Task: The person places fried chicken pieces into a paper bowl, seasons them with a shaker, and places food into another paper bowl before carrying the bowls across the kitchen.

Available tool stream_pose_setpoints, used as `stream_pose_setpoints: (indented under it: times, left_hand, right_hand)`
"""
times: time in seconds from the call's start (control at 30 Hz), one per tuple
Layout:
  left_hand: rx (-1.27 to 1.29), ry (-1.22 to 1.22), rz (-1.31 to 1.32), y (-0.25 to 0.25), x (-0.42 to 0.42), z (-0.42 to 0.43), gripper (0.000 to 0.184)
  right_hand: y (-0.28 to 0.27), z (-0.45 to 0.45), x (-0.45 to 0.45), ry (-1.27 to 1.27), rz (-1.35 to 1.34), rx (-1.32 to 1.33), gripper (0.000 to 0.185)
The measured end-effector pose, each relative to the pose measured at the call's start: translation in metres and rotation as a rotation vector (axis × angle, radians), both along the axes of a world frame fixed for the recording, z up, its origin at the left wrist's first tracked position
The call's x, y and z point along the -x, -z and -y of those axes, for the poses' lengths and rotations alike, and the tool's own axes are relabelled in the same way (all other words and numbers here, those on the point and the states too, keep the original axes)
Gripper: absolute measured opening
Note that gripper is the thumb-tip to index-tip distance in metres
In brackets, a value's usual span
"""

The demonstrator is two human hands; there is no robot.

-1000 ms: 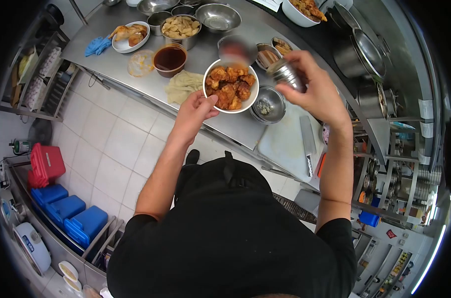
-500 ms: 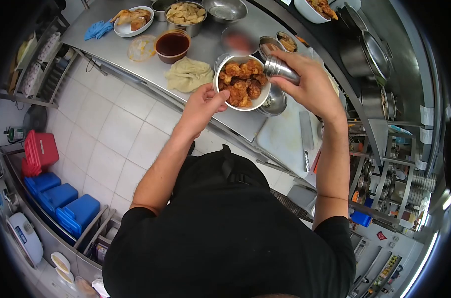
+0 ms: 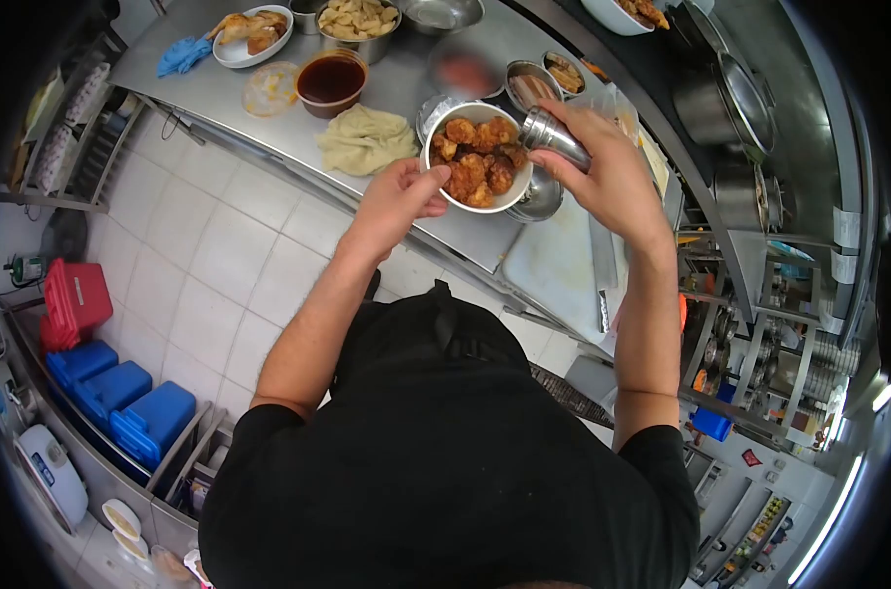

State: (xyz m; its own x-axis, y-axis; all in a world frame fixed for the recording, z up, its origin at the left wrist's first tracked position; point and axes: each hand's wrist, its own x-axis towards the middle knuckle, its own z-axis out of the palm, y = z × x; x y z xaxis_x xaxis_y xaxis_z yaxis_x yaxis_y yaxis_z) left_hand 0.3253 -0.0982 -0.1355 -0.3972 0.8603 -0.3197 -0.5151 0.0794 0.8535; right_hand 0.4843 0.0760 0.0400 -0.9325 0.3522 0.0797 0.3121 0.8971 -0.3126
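Observation:
My left hand [image 3: 406, 199] grips the left rim of a white bowl [image 3: 432, 175], thumb over the edge. Browned, glazed fried pieces [image 3: 477, 157] fill the bowl. A metal shaker [image 3: 555, 139] lies tilted in my right hand [image 3: 602, 172], its top end over the bowl's right rim. Partly hidden beneath the bowl is a small metal bowl [image 3: 540, 199]. A pale folded cloth [image 3: 367, 141] rests left of the white bowl, beside a tub of dark red sauce [image 3: 330, 80].
A knife [image 3: 602, 270] lies on a white cutting board [image 3: 555, 263] at the right. Behind are a blurred bowl with red contents [image 3: 465, 74], small tins of food [image 3: 565, 74], a pan of pale chunks [image 3: 359, 22] and a plate of chicken [image 3: 253, 37].
The shaker has come closer to the bowl and tipped over its right rim. The bowl, still in my left hand, has shifted slightly right since the earliest frame.

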Motion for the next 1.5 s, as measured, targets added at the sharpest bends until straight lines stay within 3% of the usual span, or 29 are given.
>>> stream_pose_setpoints:
  times: [0.27, 0.7, 0.9, 1.0, 1.1, 1.2, 1.3, 1.4, 1.5]
  left_hand:
    - [0.03, 0.031, -0.036, 0.004, 0.001, -0.005, 0.054]
    - [0.007, 0.049, -0.081, 0.003, -0.011, -0.01, 0.059]
    - [0.015, 0.021, -0.062, 0.002, -0.009, -0.003, 0.058]
    - [0.054, 0.0, -0.051, 0.0, -0.002, 0.001, 0.058]
    - [0.074, 0.003, -0.045, 0.002, 0.003, 0.001, 0.058]
    - [0.058, 0.013, -0.027, 0.01, 0.007, -0.007, 0.057]
    - [0.05, 0.013, -0.037, 0.011, 0.008, -0.008, 0.055]
    - [0.063, 0.027, -0.078, 0.01, 0.009, -0.009, 0.053]
    - [0.08, 0.035, -0.069, 0.011, 0.013, -0.008, 0.053]
  right_hand:
    - [0.005, 0.014, -0.009, -0.092, 0.036, 0.082, 0.056]
    - [0.02, 0.013, 0.011, -0.016, -0.159, 0.122, 0.055]
    - [0.022, 0.006, 0.001, 0.068, -0.053, 0.033, 0.054]
    - [0.024, 0.01, -0.009, 0.017, -0.05, 0.122, 0.054]
    - [0.026, 0.005, -0.009, -0.016, -0.104, -0.007, 0.054]
    - [0.025, 0.02, -0.005, -0.08, -0.05, 0.115, 0.055]
    - [0.029, 0.015, 0.004, -0.07, -0.035, 0.004, 0.055]
    - [0.03, 0.023, 0.007, -0.06, 0.03, 0.066, 0.054]
    - [0.032, 0.017, 0.007, 0.017, -0.155, 0.087, 0.056]
